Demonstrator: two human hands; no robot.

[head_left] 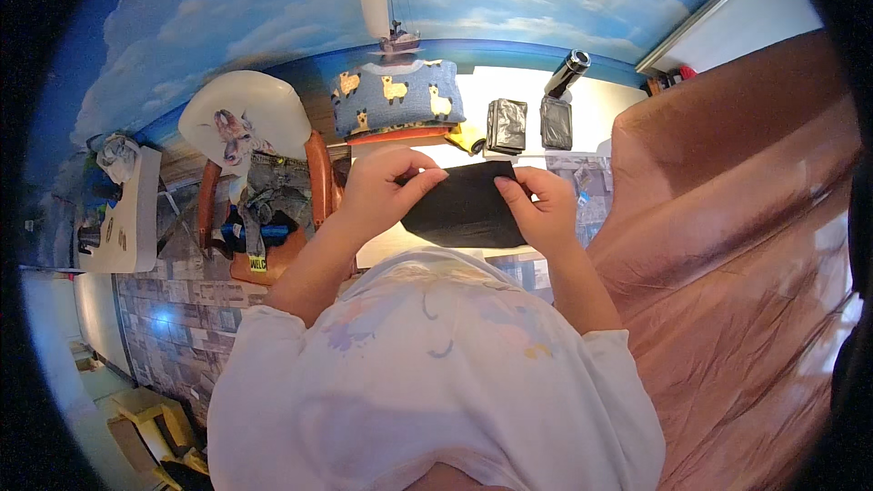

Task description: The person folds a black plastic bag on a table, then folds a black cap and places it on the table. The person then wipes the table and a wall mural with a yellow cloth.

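Observation:
Between my hands, over the near edge of the white table (509,82), hangs a thin, flat black plastic bag (466,209), folded into a wide piece. My left hand (391,186) pinches its upper left corner between thumb and fingers. At the upper right corner, my right hand (543,206) grips it the same way. Just beyond lie two folded bundles of shiny black plastic, one left (506,125) and one right (556,123). A small yellow item (466,138) sits left of them, its kind unclear.
A folded blue sweater with llamas (400,95) tops a clothing pile at the table's left. A dark cylinder (568,75) stands at the back. Clothes lie on a white-backed chair (245,118) to the left. Brown fabric (727,218) covers a large piece on the right.

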